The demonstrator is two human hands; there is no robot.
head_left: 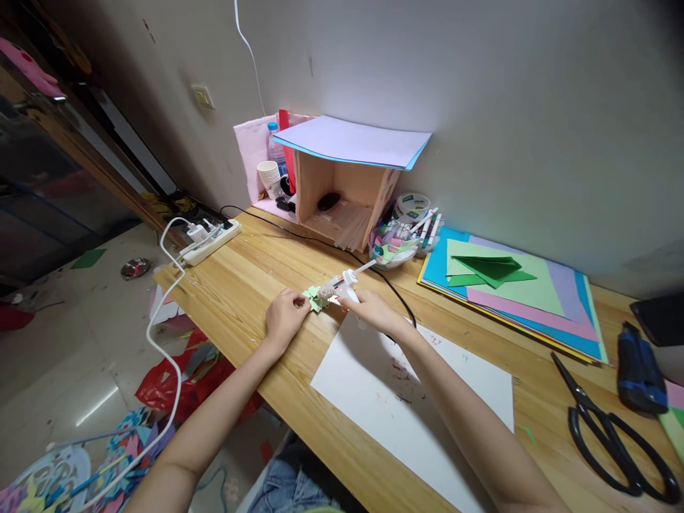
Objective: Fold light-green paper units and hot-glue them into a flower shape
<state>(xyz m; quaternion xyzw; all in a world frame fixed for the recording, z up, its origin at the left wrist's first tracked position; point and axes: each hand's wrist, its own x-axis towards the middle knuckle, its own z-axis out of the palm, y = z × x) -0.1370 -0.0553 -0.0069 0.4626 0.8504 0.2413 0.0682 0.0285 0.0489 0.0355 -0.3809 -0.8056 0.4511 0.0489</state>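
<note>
My right hand [372,311] is wrapped round the handle of a white hot glue gun [345,283], whose nozzle points left. A glue stick sticks out of its back end. Just under the nozzle is a small light green paper piece [319,302] with a jagged outline. My left hand [288,318] pinches the left side of that paper piece, low over the wooden table [240,285]. A white sheet [427,406] with reddish marks lies under my right forearm.
Black scissors [603,427] and a dark blue tool [638,367] lie at the right. Coloured paper [513,299] is stacked behind them. A wooden box [342,192], a tub of markers [398,242] and a power strip [212,242] stand farther back. A black cable crosses the table.
</note>
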